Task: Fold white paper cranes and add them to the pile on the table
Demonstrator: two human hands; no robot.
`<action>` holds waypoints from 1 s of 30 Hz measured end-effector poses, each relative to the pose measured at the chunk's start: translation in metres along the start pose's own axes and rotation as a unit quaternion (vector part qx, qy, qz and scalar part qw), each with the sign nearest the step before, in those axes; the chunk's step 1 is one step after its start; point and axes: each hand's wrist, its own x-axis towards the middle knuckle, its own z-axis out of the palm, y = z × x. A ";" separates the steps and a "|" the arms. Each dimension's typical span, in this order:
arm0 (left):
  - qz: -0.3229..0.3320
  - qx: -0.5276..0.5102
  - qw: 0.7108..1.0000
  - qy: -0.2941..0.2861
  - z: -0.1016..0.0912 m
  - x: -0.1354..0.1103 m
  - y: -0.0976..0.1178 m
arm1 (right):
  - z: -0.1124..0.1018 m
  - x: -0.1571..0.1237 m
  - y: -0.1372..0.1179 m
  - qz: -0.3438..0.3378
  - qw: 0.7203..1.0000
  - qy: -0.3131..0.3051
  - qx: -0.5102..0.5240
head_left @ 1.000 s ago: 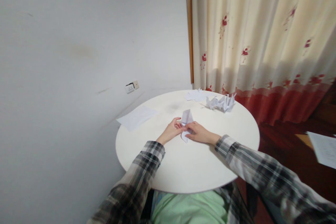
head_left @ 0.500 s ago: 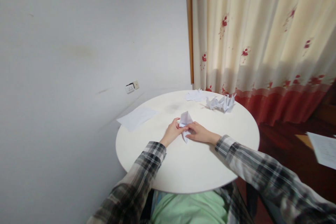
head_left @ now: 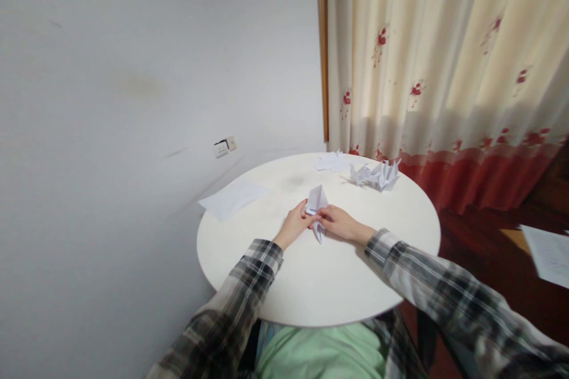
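Observation:
A small folded white paper piece (head_left: 316, 201) sits at the middle of the round white table (head_left: 320, 284), its upper point sticking up and its lower tip pointing toward me. My left hand (head_left: 294, 226) pinches its left side with closed fingers. From the right, my right hand (head_left: 340, 223) grips the same piece, fingers pressed on the fold. Both wrists rest low over the tabletop. Plaid sleeves cover both arms.
A flat white sheet (head_left: 232, 199) lies at the table's left edge. Folded and crumpled paper shapes (head_left: 376, 174) and more white paper (head_left: 331, 161) sit at the far edge near the flowered curtain (head_left: 444, 71). Another sheet (head_left: 549, 251) lies at right. A wall socket (head_left: 223, 145) is at left.
The paper piece's upper flap dipped and then rose to a point again. Both hands stayed on it, shifting slightly to the right.

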 end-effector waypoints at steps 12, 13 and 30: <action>0.013 -0.003 1.000 -0.013 0.003 -0.006 0.012 | 0.000 -0.002 -0.001 0.034 0.996 0.034 0.071; 0.022 0.018 1.000 -0.003 0.002 -0.008 0.015 | 0.000 -0.001 0.000 0.033 0.996 0.034 0.073; 0.165 0.256 0.951 -0.042 0.000 -0.015 0.028 | -0.001 0.000 0.008 0.031 0.996 0.081 -0.013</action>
